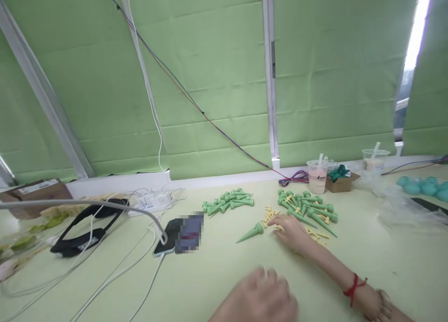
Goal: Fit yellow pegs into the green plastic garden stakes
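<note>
Blinds (217, 56), green. Phone (172, 229), dark-screened, flat on the table (196, 280). Power strip (149, 202), white, beyond the phone. Drink cup (317, 181), straw (320, 159) inserted, beside small cardboard box (340, 185).

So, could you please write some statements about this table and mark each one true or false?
1. The right hand is close to small yellow pieces. True.
2. The red bracelet is on the left wrist. False: the red bracelet is on the right wrist.
3. One green spike lies apart from the green piles. True.
4. The pink drink stands left of the phone. False: the pink drink stands right of the phone.
</note>
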A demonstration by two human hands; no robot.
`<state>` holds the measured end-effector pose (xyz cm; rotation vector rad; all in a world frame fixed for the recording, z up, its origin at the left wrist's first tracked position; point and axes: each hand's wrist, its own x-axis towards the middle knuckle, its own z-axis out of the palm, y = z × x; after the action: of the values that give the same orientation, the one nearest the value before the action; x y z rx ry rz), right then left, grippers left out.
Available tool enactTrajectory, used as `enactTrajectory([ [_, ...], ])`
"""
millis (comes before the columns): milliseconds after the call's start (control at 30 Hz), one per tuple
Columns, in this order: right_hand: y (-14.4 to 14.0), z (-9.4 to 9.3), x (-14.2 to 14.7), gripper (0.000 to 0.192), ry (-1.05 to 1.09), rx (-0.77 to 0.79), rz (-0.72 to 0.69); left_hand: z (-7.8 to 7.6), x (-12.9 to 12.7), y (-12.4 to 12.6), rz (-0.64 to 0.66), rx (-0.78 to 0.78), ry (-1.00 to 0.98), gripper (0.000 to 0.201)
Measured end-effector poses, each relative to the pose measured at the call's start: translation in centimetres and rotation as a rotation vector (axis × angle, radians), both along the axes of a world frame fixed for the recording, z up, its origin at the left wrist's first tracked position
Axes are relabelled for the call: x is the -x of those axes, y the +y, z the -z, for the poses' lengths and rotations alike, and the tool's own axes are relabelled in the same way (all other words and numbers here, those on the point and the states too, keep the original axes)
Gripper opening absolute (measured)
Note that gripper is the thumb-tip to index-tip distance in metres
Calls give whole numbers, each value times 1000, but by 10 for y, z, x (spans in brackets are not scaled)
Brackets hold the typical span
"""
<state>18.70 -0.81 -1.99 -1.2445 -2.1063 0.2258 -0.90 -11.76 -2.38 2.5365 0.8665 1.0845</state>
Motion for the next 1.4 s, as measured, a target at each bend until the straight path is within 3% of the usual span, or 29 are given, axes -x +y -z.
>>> enactTrajectory([
  [67,17,22,3,33,-85,44,-6,2,-5,50,-112,24,75,26],
  [167,25,36,11,35,-169,1,-36,11,-6,110,-362,172,104,37],
  [233,24,37,15,31,-207,-21,-46,20,-4,132,-401,293,-7,39],
  [300,24,35,14,29,-211,-10,-41,27,-1,141,-394,333,-60,20],
  [367,24,32,7,32,-190,16,-7,30,1,141,-378,360,-150,14],
  [467,26,29,-11,43,-170,78,133,28,1,135,-366,420,-295,23],
  [600,29,31,-28,25,-111,136,170,24,-6,130,-330,564,-469,36],
  [733,32,38,-29,22,-82,146,202,23,-17,124,-153,848,-733,32],
  [1033,29,40,-24,18,12,82,138,15,-33,99,49,1211,-914,37],
  [1267,17,29,-17,25,270,205,49,13,-30,100,34,1226,-906,38],
  [1400,14,25,-11,26,505,313,66,11,-29,100,6,1254,-891,32],
])
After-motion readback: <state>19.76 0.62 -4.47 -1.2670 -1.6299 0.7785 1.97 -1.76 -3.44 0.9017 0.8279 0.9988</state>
